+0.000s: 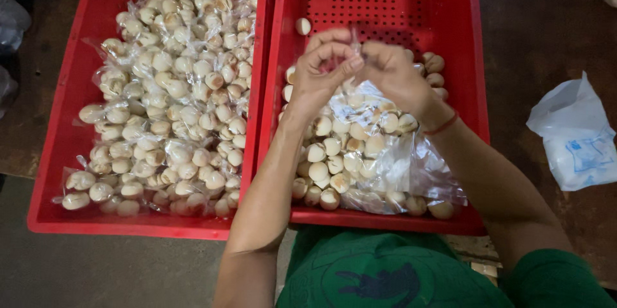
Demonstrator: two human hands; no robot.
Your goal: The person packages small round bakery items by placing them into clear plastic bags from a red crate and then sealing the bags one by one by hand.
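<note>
Over the right red crate (463,38), my left hand (319,73) and my right hand (393,73) meet, both pinching the top of a clear plastic bag (385,154) filled with small round pale buns. The bag lies open-mouthed on a heap of loose buns (324,160) in that crate. A red band circles my right wrist. The left red crate (51,147) holds several sealed clear bags of the same buns (173,83).
One single bun (303,26) lies alone at the far end of the right crate. A white plastic bag (578,137) sits on the dark table to the right. More clear plastic shows at the far left edge (9,25).
</note>
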